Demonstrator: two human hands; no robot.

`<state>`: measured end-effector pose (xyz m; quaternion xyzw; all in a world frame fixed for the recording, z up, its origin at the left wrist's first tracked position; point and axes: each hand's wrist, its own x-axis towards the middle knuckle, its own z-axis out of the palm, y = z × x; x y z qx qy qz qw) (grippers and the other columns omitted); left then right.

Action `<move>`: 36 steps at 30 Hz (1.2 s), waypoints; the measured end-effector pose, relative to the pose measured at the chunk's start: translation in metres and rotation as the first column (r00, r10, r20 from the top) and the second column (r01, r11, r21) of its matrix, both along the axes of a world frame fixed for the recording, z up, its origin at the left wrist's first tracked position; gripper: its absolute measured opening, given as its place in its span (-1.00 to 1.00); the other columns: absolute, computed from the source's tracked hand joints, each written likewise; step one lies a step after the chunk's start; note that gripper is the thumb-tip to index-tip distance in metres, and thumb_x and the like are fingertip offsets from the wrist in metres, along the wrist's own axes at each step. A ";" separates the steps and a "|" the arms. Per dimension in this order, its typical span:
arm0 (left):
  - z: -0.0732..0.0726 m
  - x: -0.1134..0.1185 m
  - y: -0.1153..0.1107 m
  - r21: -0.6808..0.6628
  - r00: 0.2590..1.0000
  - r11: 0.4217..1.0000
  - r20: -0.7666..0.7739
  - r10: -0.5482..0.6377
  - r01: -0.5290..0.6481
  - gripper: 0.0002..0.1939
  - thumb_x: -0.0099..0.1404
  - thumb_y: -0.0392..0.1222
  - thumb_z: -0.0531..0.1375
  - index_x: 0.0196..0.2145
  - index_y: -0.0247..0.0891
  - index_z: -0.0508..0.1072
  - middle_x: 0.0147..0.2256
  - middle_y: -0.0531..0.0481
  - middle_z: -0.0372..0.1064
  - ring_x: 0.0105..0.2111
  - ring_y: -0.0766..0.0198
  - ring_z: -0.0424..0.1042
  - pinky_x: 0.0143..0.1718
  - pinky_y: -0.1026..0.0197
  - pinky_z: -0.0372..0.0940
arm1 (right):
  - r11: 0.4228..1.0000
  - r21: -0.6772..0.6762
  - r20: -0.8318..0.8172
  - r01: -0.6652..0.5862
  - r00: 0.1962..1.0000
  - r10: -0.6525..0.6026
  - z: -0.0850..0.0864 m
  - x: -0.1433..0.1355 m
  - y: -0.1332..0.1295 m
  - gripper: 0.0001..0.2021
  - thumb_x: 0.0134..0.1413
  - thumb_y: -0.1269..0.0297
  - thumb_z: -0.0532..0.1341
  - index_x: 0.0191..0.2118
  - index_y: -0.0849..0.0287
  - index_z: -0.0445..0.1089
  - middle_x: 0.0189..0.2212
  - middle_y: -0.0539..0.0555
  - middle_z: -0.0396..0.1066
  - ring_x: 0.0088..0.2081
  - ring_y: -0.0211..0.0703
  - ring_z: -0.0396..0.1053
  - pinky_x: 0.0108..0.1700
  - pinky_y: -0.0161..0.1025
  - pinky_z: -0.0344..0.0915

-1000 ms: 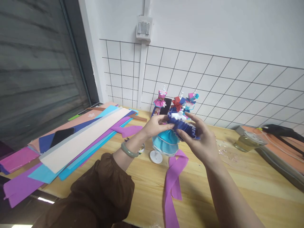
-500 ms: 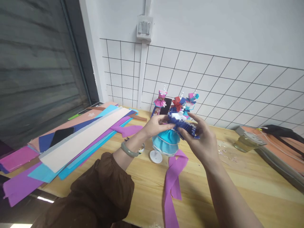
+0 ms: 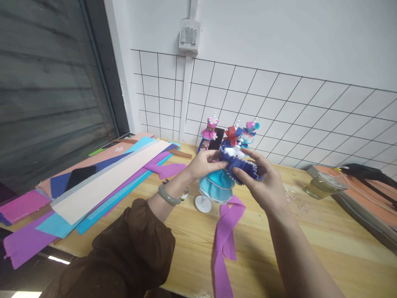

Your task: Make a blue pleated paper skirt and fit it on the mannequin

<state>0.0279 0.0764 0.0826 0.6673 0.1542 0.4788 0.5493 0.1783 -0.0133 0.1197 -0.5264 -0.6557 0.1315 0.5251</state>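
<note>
The only view, head-worn, looks forward and down across the table (image 3: 192, 260) to the wall (image 3: 279, 37), near enough that the left hand (image 3: 203, 164) and right hand (image 3: 268, 186) sit close to the middle.

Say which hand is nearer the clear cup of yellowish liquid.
Right. The right hand is left of the cup, with wooden tabletop between them; the left hand is farther left, at the left side of the dark-blue ruffled fabric.

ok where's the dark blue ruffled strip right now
In the head view, the dark blue ruffled strip is just right of centre, held between the left hand and right hand, by the white mannequin top.
</note>
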 end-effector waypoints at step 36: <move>-0.003 0.000 0.003 0.008 0.999 1.000 -0.029 -0.021 0.022 -0.55 0.06 -0.11 0.30 -0.10 -0.35 0.43 -0.14 -0.16 0.43 -0.13 0.15 0.39 -0.06 0.09 0.25 | 0.992 0.067 0.223 0.108 0.967 -0.120 -0.002 0.006 -0.001 -0.50 -0.06 0.26 0.25 0.07 0.08 0.26 -0.34 0.06 0.46 -0.48 -0.22 0.31 -0.40 -0.20 0.33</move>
